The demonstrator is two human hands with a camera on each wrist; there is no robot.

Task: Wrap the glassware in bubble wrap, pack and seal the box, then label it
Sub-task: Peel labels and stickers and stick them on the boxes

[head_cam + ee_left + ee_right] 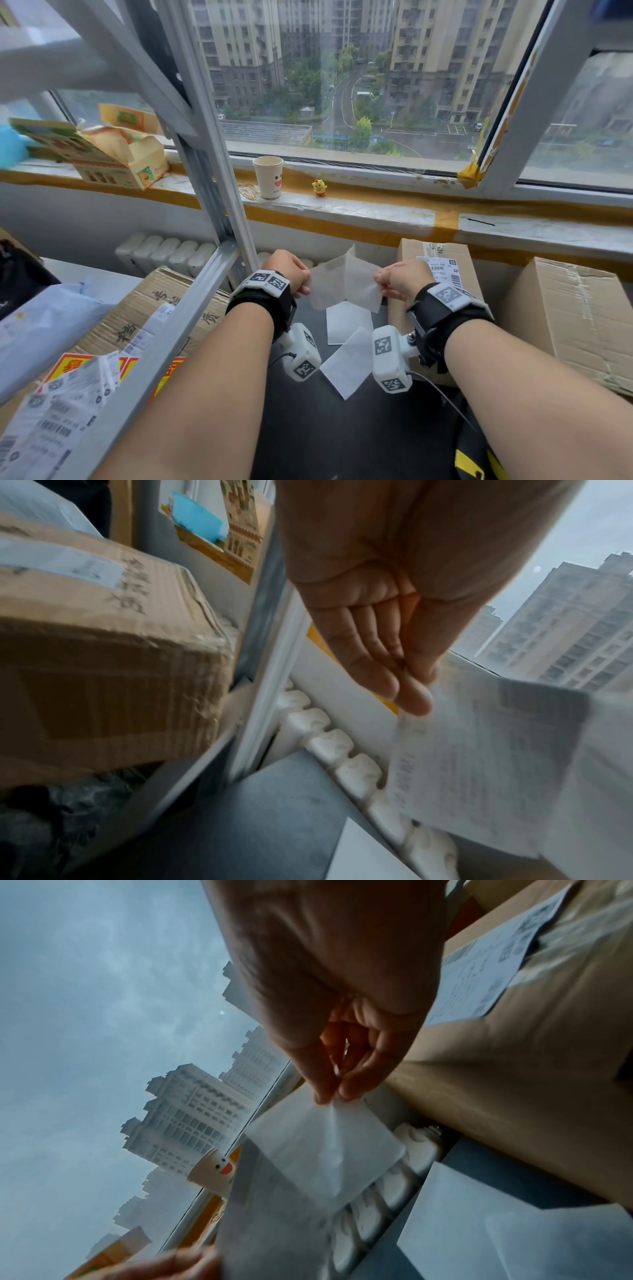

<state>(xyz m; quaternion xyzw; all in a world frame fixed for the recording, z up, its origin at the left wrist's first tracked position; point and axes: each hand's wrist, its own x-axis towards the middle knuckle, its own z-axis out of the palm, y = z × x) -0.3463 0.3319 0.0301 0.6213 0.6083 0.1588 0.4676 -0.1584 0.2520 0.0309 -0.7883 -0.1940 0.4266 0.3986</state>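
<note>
Both hands are raised over the dark tabletop (308, 428) below the window. My left hand (305, 281) pinches the edge of a printed shipping label (327, 284), whose faint text shows in the left wrist view (479, 750) under the fingertips (414, 699). My right hand (380, 279) pinches a corner of a plain translucent backing sheet (364, 286); thumb and forefinger (356, 1088) meet on that sheet (329, 1139). The two sheets spread apart in a V and still meet in the middle. A cardboard box (435, 253) with a label on top stands just behind the right hand.
Two loose white backing sheets (349, 322) (346, 363) lie on the table below the hands. A large box (565, 308) sits at the right and another box (164, 308) at the left behind a metal shelf post (219, 205). A paper cup (269, 176) and a toy chick (319, 187) stand on the sill.
</note>
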